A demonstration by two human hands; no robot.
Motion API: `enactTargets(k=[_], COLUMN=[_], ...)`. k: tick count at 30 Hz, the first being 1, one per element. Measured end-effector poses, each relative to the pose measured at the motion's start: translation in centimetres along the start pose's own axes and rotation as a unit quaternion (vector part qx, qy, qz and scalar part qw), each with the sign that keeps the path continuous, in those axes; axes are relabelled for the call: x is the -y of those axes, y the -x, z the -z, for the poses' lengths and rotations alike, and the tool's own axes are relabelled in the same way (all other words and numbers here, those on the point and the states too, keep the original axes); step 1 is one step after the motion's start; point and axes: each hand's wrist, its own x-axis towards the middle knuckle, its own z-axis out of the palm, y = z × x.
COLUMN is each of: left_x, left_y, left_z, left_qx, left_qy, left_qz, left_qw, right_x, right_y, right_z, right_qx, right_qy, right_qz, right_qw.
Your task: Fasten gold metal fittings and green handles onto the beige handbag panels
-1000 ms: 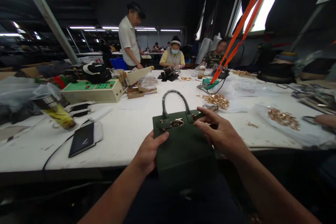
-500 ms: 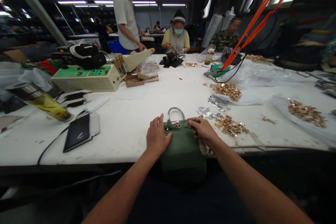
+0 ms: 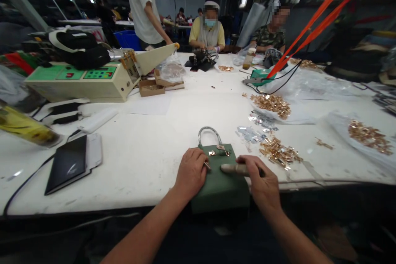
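Note:
A green handbag (image 3: 222, 192) lies at the table's front edge, its looped handle (image 3: 209, 128) standing up at the far side. Gold-coloured metal fittings (image 3: 220, 147) show near its top. My left hand (image 3: 191, 172) rests on the bag's left part, fingers curled, with a small metal piece (image 3: 207, 166) showing at the fingertips. In my right hand (image 3: 264, 179), closed over the bag's right side, is a tool with a thick, pale, rounded handle (image 3: 232, 168). The handle's blunt end points left over the bag's front; the tool's other end is hidden by the hand.
Loose gold fittings (image 3: 278, 152) and silver plates (image 3: 252, 133) lie right of the bag. Further back are more gold parts (image 3: 272, 105) and pliers (image 3: 252, 81). A machine (image 3: 77, 84), a black notebook (image 3: 67, 163) and a bottle (image 3: 27, 126) stand left. Co-workers (image 3: 206, 33) are across the table.
My right hand has drawn back from the bag's top and turned the tool, so its handle now points left. My left hand has lowered and curled. The view has shifted.

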Motion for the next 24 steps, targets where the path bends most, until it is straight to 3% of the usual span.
enactTargets(k=[4,8,15,24], left_x=[0.1,0.5,0.7,0.3], left_y=[0.1,0.2,0.2,0.1], left_z=[0.2,0.2,0.2,0.1], left_qx=[0.008,0.011,0.021,0.050], left_qy=[-0.005,0.031,0.044,0.026], left_qz=[-0.003,-0.007,0.003,0.021], left_qw=[1.000,0.999,0.999,0.998], right_x=[-1.2,-2.0,-2.0,-2.1], right_y=[2.5,3.9,4.1,3.9], right_z=[2.6,1.5,-2.7,-3.7], right_qx=[0.112,0.175,0.149,0.165], right_qy=[0.142,0.175,0.241,0.311], right_qz=[0.002,0.065,0.145,0.179], right_qw=[0.983,0.967,0.948,0.918])
